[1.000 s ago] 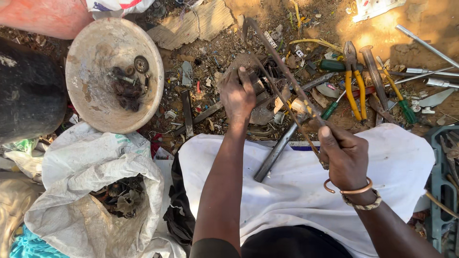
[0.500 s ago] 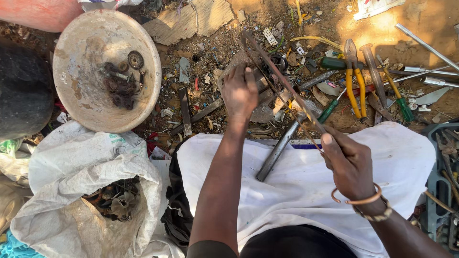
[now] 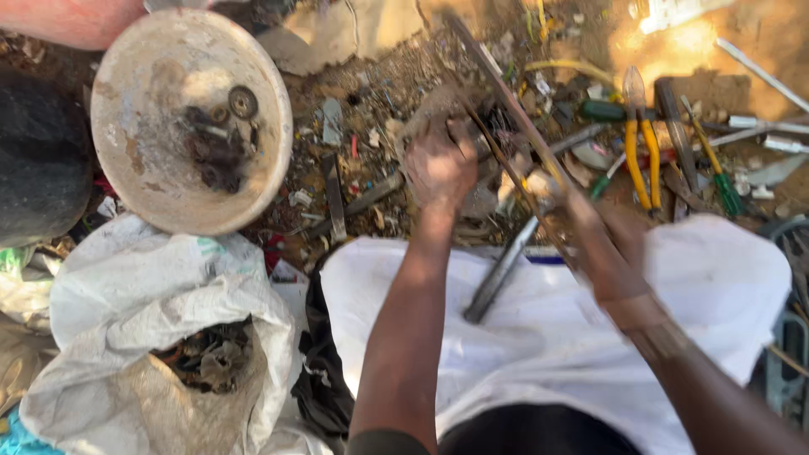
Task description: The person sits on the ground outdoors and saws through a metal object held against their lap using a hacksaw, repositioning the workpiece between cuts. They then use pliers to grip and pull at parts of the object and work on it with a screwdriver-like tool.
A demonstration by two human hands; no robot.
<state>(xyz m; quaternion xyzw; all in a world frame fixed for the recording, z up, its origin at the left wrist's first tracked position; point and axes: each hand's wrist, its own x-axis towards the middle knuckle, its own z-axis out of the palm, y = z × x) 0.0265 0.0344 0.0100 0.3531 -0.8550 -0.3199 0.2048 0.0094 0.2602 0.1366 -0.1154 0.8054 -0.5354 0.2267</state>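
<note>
My left hand (image 3: 438, 164) is closed over a dusty metal piece (image 3: 434, 108) and presses it down on the littered ground. My right hand (image 3: 615, 257), blurred by motion, grips the handle end of a hacksaw (image 3: 506, 109). The saw's thin frame and blade run diagonally up and to the left, crossing just right of my left hand. A grey metal bar (image 3: 504, 271) lies slanted between my forearms, its lower end on the white cloth (image 3: 548, 362) over my lap.
A worn round bowl (image 3: 105, 109) with small metal parts stands at the upper left. Below it sits an open white sack (image 3: 126, 286) of scrap. Yellow-handled pliers (image 3: 642, 160), a green screwdriver (image 3: 718, 179) and other tools lie on the dirt at the right.
The hacksaw has slid forward, away from me, and my right hand has gone blurry with the stroke. My left hand keeps its hold in the same spot.
</note>
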